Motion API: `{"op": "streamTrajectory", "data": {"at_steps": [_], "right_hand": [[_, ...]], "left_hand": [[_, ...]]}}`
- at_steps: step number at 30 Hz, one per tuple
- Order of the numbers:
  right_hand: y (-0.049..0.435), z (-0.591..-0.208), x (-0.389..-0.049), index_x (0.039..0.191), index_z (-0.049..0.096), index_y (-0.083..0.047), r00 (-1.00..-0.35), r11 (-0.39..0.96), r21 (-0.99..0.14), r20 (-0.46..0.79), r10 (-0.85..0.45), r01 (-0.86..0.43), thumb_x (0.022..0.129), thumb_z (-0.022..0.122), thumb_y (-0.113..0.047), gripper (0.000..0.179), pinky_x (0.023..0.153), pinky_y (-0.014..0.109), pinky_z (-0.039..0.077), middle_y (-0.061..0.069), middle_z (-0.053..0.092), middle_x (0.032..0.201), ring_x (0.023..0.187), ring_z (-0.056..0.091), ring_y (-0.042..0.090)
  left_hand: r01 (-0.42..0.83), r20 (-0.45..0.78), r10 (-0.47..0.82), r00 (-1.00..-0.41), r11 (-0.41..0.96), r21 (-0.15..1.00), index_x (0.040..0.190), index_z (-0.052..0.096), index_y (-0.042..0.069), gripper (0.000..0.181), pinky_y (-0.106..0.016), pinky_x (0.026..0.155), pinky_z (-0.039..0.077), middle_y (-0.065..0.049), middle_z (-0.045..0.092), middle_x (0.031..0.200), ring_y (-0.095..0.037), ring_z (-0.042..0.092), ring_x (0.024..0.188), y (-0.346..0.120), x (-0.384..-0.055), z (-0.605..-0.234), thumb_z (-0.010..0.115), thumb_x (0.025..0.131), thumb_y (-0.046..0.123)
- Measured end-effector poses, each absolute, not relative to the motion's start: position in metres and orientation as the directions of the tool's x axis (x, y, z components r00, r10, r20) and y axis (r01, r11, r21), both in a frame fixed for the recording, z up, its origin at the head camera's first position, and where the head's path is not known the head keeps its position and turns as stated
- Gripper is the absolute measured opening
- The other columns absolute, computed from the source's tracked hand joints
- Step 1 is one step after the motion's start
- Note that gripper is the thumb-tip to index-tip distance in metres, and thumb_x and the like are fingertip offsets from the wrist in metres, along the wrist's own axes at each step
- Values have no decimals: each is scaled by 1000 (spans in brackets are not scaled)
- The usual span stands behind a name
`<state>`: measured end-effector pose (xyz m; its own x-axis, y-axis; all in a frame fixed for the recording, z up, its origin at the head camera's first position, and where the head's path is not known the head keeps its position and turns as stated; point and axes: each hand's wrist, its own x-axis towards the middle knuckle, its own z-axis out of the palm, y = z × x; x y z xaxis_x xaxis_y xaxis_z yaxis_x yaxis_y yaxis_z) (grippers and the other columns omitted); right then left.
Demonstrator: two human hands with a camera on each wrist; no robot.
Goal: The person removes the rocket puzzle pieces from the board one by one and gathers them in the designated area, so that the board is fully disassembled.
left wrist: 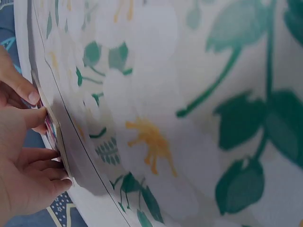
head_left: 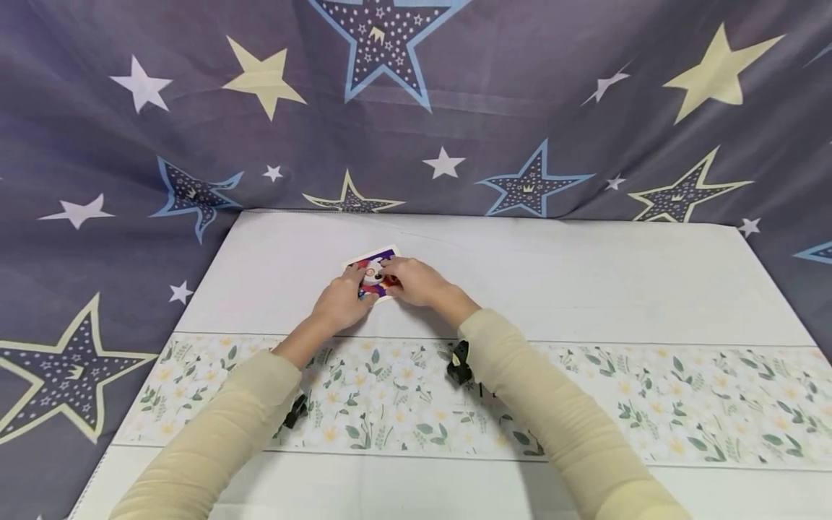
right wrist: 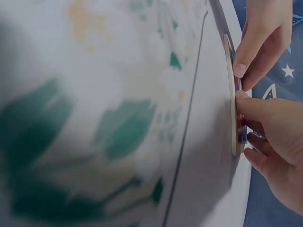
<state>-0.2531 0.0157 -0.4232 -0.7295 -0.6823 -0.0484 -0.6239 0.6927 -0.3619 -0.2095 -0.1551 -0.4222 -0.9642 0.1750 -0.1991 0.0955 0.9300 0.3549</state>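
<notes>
A small square picture board [head_left: 367,258] with a pale rim and a purple, red and white picture is at the far part of the table, left of the middle. My left hand [head_left: 342,297] holds its left side with bent fingers and thumb. From the right, my right hand [head_left: 419,282] grips it, fingertips over the picture. The wrist views show the board edge-on, with the left hand [left wrist: 23,161] and the right hand [right wrist: 279,137] close together at it. Both hands hide much of the picture, and whether the board lies fully flat is hard to tell.
A white table cover [head_left: 585,282] with a flowered band [head_left: 682,404] spreads under both arms. Behind and beside it hangs a dark star-patterned cloth [head_left: 455,79]. Small black devices [head_left: 459,365] sit under the wrists, by the cream sleeves [head_left: 539,390].
</notes>
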Motion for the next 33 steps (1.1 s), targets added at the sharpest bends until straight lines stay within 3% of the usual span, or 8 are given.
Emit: {"op": "streamTrajectory", "data": {"at_steps": [10,31,33], "right_hand": [[42,-427,-238,132,59,-5,-703,662,-380,-40,-710,-646,94,63,-21,41,117,38,36,13,51,145,137,46,28],[99,-417,-188,131,59,-3,-683,636,-381,-16,-730,-671,91,67,-21,44,113,42,41,18,52,143,134,49,31],[105,-416,-182,132,58,-3,-685,637,-385,-18,-728,-668,91,67,-22,46,108,41,46,18,51,143,126,56,31]], "left_hand": [[165,-214,252,-944,920,355,149,31,-2,68,-53,115,35,-25,28,156,-44,35,140,-142,-195,-420,55,96,32],[320,-213,421,-881,865,385,148,37,3,65,-49,116,35,-18,32,156,-38,39,140,-110,-166,-411,59,94,32],[350,-206,450,-869,853,388,147,37,2,65,-49,116,35,-19,32,155,-38,39,140,-107,-161,-411,60,94,32]]}}
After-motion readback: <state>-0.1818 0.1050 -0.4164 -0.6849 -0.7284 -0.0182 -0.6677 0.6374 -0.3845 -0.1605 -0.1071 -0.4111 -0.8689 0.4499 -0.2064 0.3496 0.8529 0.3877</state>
